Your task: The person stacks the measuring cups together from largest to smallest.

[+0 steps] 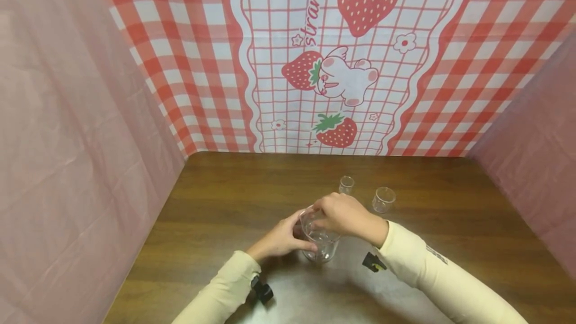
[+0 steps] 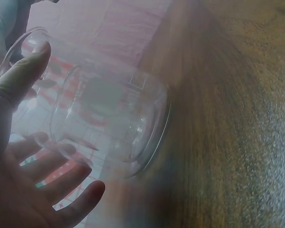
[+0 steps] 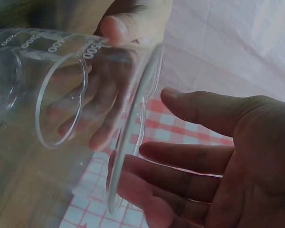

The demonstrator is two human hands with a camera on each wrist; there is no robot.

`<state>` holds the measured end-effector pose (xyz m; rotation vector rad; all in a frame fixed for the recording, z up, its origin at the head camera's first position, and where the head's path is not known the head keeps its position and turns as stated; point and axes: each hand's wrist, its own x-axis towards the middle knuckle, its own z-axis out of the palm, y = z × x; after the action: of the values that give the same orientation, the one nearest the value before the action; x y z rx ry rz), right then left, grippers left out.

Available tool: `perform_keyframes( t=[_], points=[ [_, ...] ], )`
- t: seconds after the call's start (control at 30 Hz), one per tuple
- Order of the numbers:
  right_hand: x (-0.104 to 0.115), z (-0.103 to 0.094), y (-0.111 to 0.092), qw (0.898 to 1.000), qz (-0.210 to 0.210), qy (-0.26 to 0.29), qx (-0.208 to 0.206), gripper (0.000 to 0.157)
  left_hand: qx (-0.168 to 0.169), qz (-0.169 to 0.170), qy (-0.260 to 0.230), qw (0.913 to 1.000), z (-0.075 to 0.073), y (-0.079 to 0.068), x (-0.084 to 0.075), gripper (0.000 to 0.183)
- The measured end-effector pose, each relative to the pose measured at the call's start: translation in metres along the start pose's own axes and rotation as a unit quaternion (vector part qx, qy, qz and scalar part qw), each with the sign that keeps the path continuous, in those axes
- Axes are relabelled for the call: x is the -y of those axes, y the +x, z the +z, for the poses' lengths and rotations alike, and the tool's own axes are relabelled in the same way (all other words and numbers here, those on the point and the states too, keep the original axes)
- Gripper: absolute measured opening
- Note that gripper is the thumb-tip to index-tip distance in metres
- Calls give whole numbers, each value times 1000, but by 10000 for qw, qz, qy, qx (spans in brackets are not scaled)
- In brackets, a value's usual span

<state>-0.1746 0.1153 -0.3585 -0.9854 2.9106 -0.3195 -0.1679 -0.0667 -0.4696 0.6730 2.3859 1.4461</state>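
A large clear glass beaker point(image 1: 325, 253) with white graduation marks stands on the table before me. Inside it sits a smaller glass beaker, its rim point(image 3: 39, 111) visible through the wall in the right wrist view. My left hand point(image 1: 281, 236) holds the large beaker from the left, thumb on the near side and fingers spread along the far side. Over the mouth is my right hand point(image 1: 344, 212), its fingers loosely extended and reaching in past the rim. In the right wrist view the right thumb stays outside the rim, apart from the inner beaker.
Behind the right hand stands a tiny glass beaker point(image 1: 346, 185), with a somewhat wider one point(image 1: 384, 201) to its right. The brown wooden table point(image 1: 216, 189) ends at a strawberry-print curtain point(image 1: 211, 114). Pink cloth point(image 1: 81, 164) hangs along the left side.
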Motion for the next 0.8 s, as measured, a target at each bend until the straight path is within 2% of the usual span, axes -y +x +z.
perform_keyframes(
  t=[0.27, 0.5, 0.8],
  points=[
    [-8, -6, 0, 9997, 145, 73, -171, 25, -33, 53, 153, 9999, 0, 0, -1, 91],
    [-15, -10, 0, 9993, 268, 58, -247, 30, 24, 129, -196, 9997, 0, 1, 1, 90],
    [-24, -15, 0, 9989, 366, 3, -280, 29, 25, 178, -263, 9995, 1, 1, 2, 88]
  ],
)
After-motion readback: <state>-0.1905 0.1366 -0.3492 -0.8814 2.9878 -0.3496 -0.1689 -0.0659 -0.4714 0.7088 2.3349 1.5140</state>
